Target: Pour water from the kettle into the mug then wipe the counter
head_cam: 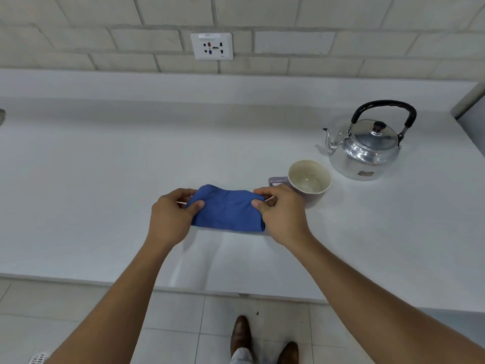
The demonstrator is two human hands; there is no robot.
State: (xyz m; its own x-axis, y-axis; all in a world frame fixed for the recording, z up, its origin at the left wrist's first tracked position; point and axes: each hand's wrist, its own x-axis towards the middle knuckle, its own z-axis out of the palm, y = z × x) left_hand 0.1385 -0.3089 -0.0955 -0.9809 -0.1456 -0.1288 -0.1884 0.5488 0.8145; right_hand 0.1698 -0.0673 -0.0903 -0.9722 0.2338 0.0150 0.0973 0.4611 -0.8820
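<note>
A folded blue cloth [227, 210] lies on the white counter [105, 179] in front of me. My left hand [172, 215] pinches its left end and my right hand [279, 212] pinches its right end. Just right of the cloth stands a lilac mug [309, 181] with a cream inside, its handle pointing left; my right hand covers part of its lower side. Whether the mug holds water is unclear. Behind the mug, to the right, sits a shiny metal kettle [367, 151] with a black handle, lid on, spout pointing left.
A wall socket [212, 46] is set in the brick-pattern wall behind the counter. The counter's front edge [183, 287] runs below my forearms, with tiled floor and brown shoes [241, 334] beneath. A grey panel [472, 122] stands at the far right.
</note>
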